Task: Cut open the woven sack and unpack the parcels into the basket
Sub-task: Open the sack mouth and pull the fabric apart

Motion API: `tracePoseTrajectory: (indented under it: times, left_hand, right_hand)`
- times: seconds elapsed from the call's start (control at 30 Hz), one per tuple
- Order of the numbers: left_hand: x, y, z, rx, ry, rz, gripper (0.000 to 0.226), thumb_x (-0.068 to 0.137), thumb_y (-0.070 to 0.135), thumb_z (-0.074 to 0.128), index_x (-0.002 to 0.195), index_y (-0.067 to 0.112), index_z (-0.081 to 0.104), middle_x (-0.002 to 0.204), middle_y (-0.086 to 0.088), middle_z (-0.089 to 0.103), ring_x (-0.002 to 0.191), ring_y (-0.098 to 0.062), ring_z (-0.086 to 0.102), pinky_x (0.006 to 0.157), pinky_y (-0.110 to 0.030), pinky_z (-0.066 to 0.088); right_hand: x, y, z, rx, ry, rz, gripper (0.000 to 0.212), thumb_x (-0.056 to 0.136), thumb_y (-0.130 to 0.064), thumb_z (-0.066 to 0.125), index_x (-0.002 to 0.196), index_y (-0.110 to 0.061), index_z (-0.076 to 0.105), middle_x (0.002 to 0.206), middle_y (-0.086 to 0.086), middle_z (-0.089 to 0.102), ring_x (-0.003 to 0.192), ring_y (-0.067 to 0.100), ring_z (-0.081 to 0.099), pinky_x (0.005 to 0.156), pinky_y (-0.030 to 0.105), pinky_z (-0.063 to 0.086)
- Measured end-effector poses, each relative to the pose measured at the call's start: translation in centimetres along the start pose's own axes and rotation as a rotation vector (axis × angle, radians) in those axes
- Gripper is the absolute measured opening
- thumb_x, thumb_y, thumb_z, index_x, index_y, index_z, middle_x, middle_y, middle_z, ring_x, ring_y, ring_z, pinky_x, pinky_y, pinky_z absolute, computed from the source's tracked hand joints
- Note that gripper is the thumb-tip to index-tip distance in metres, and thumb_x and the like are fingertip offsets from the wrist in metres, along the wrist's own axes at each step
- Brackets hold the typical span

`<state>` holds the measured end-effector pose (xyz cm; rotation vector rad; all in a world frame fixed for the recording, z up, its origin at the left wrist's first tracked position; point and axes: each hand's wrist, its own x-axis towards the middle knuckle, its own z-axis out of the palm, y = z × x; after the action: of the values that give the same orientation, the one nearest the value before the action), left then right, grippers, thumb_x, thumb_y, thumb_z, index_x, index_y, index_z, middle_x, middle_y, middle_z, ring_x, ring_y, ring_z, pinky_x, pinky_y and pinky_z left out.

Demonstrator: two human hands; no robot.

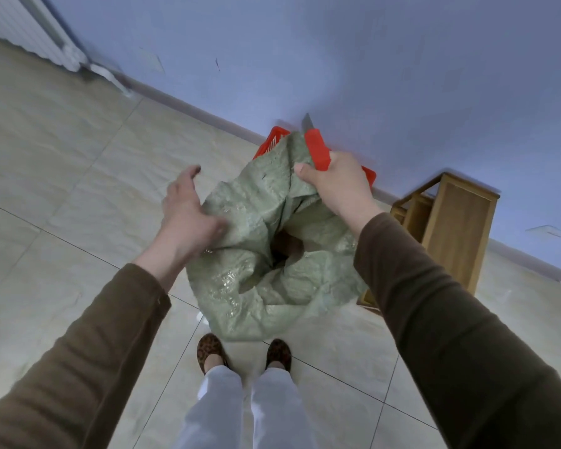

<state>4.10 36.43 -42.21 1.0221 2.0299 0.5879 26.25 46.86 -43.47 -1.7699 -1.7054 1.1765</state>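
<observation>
crumpled green sack (272,254) (mouth gaping), right hand (337,183) gripping red knife (318,150), left hand (185,209) fingers spread

1. pale tiled floor (62,176) with dark grout lines.
2. blue wall (370,59) on the far side, a grey skirting strip along its foot.
3. white radiator (30,30), far left.
4. wooden stool (447,228) at right, standing against the wall.

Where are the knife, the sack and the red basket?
utility knife (318,150), head view, red handle
woven sack (292,286), head view, crumpled front
red basket (274,140), head view, left wall
</observation>
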Motion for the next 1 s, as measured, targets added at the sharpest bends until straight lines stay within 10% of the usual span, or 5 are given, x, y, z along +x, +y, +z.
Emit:
tracePoseTrajectory:
  times: [0.17, 0.37, 0.43, 0.73, 1.0]
  left_hand:
    - [0.4, 4.3, 2.4, 0.178, -0.012, 0.168, 0.132, 0.056, 0.066, 0.086, 0.161, 0.029, 0.015, 0.163, -0.005, 0.039, 0.149, -0.029, 0.039, 0.124, -0.056, 0.027]
    - [0.6, 1.9, 5.4, -0.493, -0.240, -0.109, 0.010, 0.089, 0.012, 0.079, 0.097, 0.014, 0.074, 0.085, -0.005, 0.080, 0.081, -0.026, 0.073, 0.088, -0.046, 0.063]
    - [0.6, 1.2, 5.5, -0.627, -0.207, -0.211, 0.014, 0.094, 0.008, 0.069, 0.085, 0.014, 0.079, 0.076, -0.005, 0.080, 0.075, -0.027, 0.073, 0.081, -0.041, 0.062]
    - [0.0, 0.2, 4.7, -0.094, 0.259, 0.399, 0.044, 0.085, -0.001, 0.056, 0.119, 0.024, 0.045, 0.107, -0.001, 0.052, 0.075, -0.016, 0.051, 0.064, -0.036, 0.047]
    - [-0.2, 0.1, 4.6, 0.147, 0.094, 0.512, 0.033, 0.096, 0.035, 0.061, 0.127, 0.041, 0.071, 0.136, 0.004, 0.052, 0.104, -0.008, 0.059, 0.092, -0.032, 0.053]
  right_hand:
    - [-0.9, -0.8, 1.0, -0.027, -0.053, -0.096, 0.057, 0.087, -0.044, 0.074, 0.055, -0.028, 0.030, 0.040, -0.017, 0.035, 0.042, 0.005, 0.031, 0.053, 0.032, 0.027]
    - [-0.7, -0.4, 0.7, -0.072, -0.033, -0.116, 0.041, 0.087, -0.041, 0.073, 0.058, -0.026, 0.049, 0.054, -0.016, 0.049, 0.053, 0.008, 0.047, 0.059, 0.035, 0.038]
    - [-0.8, -0.2, 0.7, -0.130, -0.027, -0.141, 0.025, 0.089, -0.038, 0.072, 0.068, -0.027, 0.062, 0.069, -0.011, 0.063, 0.067, 0.015, 0.061, 0.067, 0.038, 0.048]
    - [-1.3, -1.0, 1.3, -0.358, 0.155, -0.192, 0.027, 0.096, -0.048, 0.061, 0.084, -0.024, 0.059, 0.076, -0.006, 0.062, 0.074, 0.025, 0.063, 0.065, 0.038, 0.050]
    - [-0.8, -2.2, 1.5, -0.429, 0.145, -0.171, 0.020, 0.096, -0.045, 0.058, 0.103, -0.027, 0.059, 0.085, -0.007, 0.064, 0.083, 0.028, 0.066, 0.075, 0.041, 0.054]
